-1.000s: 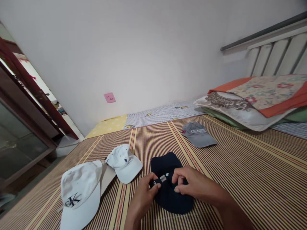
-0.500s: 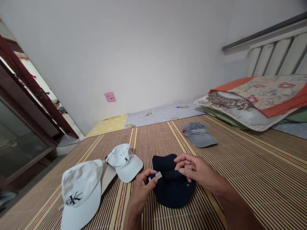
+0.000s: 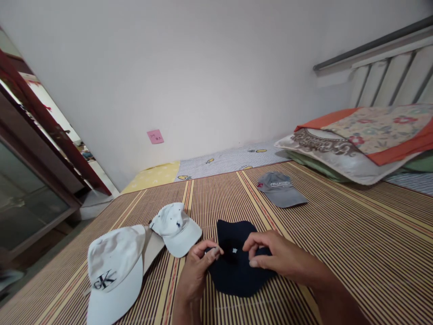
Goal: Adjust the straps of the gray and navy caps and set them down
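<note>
head view: a dark navy soft fabric cap (image 3: 233,279) lies on a brown striped bamboo mat (image 3: 365,253), between left hand (image 3: 196,268) and right hand (image 3: 272,255). the left fingers pinch its edge; whether the curled right fingers grip cloth, i cannot tell. a light, even hold should keep the limp cloth from folding. a white curved-brim cotton cap (image 3: 115,253) reads "ck"; lettering on a grey fabric cap (image 3: 286,194) is too blurred to read.

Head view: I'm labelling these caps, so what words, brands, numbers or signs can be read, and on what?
"cK": front of large white cap.
Too blurred: lettering and red mark on grey cap.
Too small: writing on pink card; white patch on navy cap.
No letters, dark emblem only: small white cap.
</note>
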{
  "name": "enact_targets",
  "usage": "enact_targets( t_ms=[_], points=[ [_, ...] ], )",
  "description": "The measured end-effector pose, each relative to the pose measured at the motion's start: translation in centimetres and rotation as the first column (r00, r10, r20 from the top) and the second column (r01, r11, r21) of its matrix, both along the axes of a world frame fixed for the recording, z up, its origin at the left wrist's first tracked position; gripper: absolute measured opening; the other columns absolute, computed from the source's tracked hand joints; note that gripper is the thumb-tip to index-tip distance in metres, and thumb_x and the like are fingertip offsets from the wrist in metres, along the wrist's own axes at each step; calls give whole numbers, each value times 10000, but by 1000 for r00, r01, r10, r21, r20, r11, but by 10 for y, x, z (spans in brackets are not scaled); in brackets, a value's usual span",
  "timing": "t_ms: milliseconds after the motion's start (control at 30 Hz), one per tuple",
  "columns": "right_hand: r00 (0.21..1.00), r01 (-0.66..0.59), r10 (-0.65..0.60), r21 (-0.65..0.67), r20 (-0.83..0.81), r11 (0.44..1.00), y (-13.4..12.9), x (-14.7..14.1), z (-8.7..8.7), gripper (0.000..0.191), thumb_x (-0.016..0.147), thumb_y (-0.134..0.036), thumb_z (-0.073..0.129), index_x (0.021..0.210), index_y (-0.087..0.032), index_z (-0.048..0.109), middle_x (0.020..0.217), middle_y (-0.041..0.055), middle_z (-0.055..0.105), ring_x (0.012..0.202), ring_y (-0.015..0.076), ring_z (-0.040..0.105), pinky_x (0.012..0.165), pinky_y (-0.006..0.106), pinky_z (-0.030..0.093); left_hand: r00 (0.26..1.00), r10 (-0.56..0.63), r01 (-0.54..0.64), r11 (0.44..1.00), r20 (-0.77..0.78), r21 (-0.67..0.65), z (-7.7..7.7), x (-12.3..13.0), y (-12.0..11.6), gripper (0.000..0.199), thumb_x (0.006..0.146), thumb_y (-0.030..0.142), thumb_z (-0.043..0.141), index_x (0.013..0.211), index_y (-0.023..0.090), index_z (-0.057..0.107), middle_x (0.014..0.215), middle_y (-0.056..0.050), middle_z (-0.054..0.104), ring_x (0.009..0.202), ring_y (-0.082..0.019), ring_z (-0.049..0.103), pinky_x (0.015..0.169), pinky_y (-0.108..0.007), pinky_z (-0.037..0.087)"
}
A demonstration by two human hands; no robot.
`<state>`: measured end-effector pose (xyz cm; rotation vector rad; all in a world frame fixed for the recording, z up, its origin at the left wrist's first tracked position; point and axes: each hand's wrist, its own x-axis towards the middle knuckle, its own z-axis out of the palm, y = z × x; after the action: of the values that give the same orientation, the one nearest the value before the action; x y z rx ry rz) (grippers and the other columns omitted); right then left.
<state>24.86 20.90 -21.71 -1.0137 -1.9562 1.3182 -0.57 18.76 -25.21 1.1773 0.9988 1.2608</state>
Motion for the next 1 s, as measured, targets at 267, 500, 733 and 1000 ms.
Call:
enact_targets(
  t_ms=[267, 500, 733, 1000],
  points=[
    [992, 51, -58, 62, 108, 997, -5, -1, 10, 143, 782, -206, 683, 910, -208, 748, 933, 43, 759, 905, 222, 688, 782, 319, 474, 987, -53, 63, 996, 152, -66, -1, 2, 0, 329, 759, 445, 840, 705, 159, 685, 712, 19, 545, 647, -105, 412, 604, -229, 306],
    [965, 163, -157, 12, -212, 987, -1, -2, 6, 155, 779, -179, 646, 915, -221, 705, 853, 5, 715, 846, 183, 680, 756, 296, 477, 968, -37, 60, 995, 249, -84, -8, 2, 3, 404, 723, 489, 859, 715, 172, 610, 713, 22, 527, 652, -102, 415, 605, -214, 333],
    [927, 110, -128, -70, -353, 991, 3, -11, 3, 221, 799, -245, 705, 1014, -199, 727, 821, -10, 658, 719, 130, 627, 704, 275, 500, 958, -39, 74, 991, 284, -112, -4, 10, 2, 327, 715, 384, 879, 719, 156, 646, 722, 17, 565, 676, -97, 466, 635, -204, 377],
    [970, 21, -45, -101, -239, 995, -1, -21, 2, 132, 847, -309, 673, 848, -188, 620, 705, -10, 657, 552, 101, 553, 488, 205, 386, 947, -65, 117, 982, 313, -149, -15, 12, 3, 320, 686, 338, 907, 737, 149, 655, 703, 15, 593, 634, -81, 474, 594, -189, 370]
  ],
)
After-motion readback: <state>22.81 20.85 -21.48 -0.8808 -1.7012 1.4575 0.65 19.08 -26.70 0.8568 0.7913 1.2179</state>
